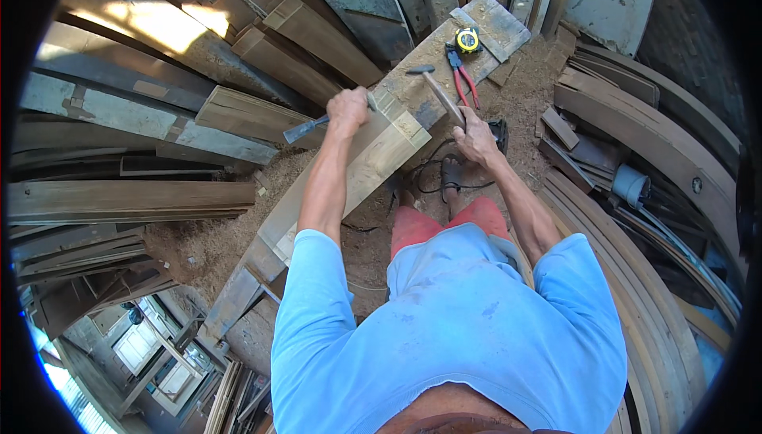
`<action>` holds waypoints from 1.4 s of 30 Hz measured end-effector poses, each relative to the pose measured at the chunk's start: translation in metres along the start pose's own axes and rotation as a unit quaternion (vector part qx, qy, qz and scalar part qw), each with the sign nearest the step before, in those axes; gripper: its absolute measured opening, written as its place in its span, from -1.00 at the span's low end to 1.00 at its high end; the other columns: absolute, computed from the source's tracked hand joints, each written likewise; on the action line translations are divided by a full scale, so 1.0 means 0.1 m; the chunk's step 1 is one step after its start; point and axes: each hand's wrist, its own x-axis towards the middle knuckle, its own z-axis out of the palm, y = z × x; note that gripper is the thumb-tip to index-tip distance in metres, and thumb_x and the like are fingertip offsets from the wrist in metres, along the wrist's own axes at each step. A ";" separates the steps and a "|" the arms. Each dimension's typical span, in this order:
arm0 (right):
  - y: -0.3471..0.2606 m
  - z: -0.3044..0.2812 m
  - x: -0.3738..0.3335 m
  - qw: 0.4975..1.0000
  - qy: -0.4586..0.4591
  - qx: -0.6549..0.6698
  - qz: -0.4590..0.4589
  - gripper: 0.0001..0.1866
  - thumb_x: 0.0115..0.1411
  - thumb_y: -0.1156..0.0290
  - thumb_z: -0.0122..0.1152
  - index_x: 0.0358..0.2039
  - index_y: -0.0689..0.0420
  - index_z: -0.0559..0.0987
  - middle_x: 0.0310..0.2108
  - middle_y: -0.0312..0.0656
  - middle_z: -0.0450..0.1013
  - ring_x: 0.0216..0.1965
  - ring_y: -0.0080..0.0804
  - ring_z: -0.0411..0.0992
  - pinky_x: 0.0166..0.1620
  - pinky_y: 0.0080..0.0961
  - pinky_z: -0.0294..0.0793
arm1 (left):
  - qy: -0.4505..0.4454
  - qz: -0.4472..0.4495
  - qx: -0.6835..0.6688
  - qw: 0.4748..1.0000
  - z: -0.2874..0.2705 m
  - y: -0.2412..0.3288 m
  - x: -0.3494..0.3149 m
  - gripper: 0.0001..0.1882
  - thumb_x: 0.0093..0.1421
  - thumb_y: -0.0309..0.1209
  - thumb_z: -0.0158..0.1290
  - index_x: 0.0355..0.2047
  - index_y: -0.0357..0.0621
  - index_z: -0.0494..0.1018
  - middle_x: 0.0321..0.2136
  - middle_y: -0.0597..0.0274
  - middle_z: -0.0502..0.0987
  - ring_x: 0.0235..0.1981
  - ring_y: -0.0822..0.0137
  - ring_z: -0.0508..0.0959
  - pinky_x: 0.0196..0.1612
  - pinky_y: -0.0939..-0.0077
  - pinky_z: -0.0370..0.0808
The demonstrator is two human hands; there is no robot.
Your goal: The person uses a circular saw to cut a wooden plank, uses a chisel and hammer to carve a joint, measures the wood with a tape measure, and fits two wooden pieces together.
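My left hand (348,113) is closed around a chisel (304,129); a flat blue-grey end juts out to its left, and a small grey end shows at its right. It rests over a wooden plank (373,162) near the plank's notched far end. In my right hand (476,137) is a hammer (444,96), gripped by its wooden handle, the dark head raised up and left toward the bench. Beyond the hammer, red-handled pliers (462,77) and a yellow-and-black tape measure (467,39) lie on the worn bench board (429,53).
Boards (262,61) stand stacked at the upper left. Curved timber pieces (635,299) lie along the right, near a grey pipe piece (630,184). Sawdust covers the ground (206,251). A dark power tool (498,132) with a cord sits beside my right hand.
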 end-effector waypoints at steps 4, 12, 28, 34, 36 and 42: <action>-0.34 -0.43 -0.35 0.989 -0.027 0.126 -0.069 -0.47 0.34 0.34 0.20 0.28 0.16 0.35 -0.24 0.23 0.57 -0.14 0.22 0.61 -0.08 0.00 0.53 | 0.218 0.076 -0.394 0.890 -0.46 -0.02 -0.15 -0.69 0.06 -0.48 0.36 -0.17 -0.03 0.59 -0.38 0.15 0.68 -0.30 0.33 0.71 -0.18 0.38 0.61; -1.08 -0.95 -0.68 0.960 0.073 0.171 -0.210 -0.48 0.40 0.42 0.17 0.32 0.22 0.33 -0.25 0.14 0.56 -0.22 0.07 0.62 -0.12 -0.15 0.56 | 0.239 0.196 -0.534 0.787 -0.41 0.50 -0.23 -0.84 0.23 -0.54 0.25 -0.18 -0.16 0.55 -0.40 0.41 0.56 -0.37 0.61 0.53 -0.27 0.63 0.50; -1.26 -1.00 -0.91 0.893 0.156 0.248 -0.341 -0.47 0.46 0.27 0.13 0.30 0.29 0.31 -0.44 -0.10 0.47 -0.45 -0.26 0.53 -0.30 -0.31 0.52 | 0.221 0.197 -0.499 0.815 -0.24 0.53 -0.31 -0.87 0.19 -0.56 0.22 -0.23 -0.18 0.57 -0.36 0.35 0.60 -0.32 0.55 0.54 -0.19 0.56 0.51; -0.94 -0.76 -0.59 0.965 0.000 -0.069 -0.252 -0.68 0.39 0.30 0.17 0.03 0.19 0.39 -0.45 0.10 0.49 -0.36 0.20 0.56 -0.30 0.06 0.50 | 0.308 0.223 -0.493 0.783 -0.04 0.52 -0.34 -0.76 0.14 -0.41 0.30 -0.22 -0.22 0.53 -0.43 0.14 0.56 -0.39 0.43 0.57 -0.24 0.48 0.54; -1.03 -0.82 -0.66 0.967 0.009 -0.007 -0.255 -0.69 0.38 0.31 0.18 0.01 0.18 0.39 -0.44 0.14 0.50 -0.33 0.25 0.55 -0.29 0.09 0.49 | 0.334 0.182 -0.526 0.761 0.00 0.57 -0.34 -0.81 0.19 -0.44 0.25 -0.23 -0.22 0.52 -0.41 0.21 0.57 -0.38 0.46 0.55 -0.22 0.48 0.53; -1.35 -1.03 -0.85 0.934 0.103 0.167 -0.298 -0.66 0.41 0.28 0.18 0.05 0.23 0.40 -0.46 0.04 0.49 -0.43 0.11 0.55 -0.31 -0.08 0.51 | 0.312 0.157 -0.520 0.780 -0.09 0.65 -0.26 -0.87 0.21 -0.58 0.18 -0.22 -0.20 0.54 -0.39 0.38 0.56 -0.36 0.56 0.51 -0.22 0.61 0.49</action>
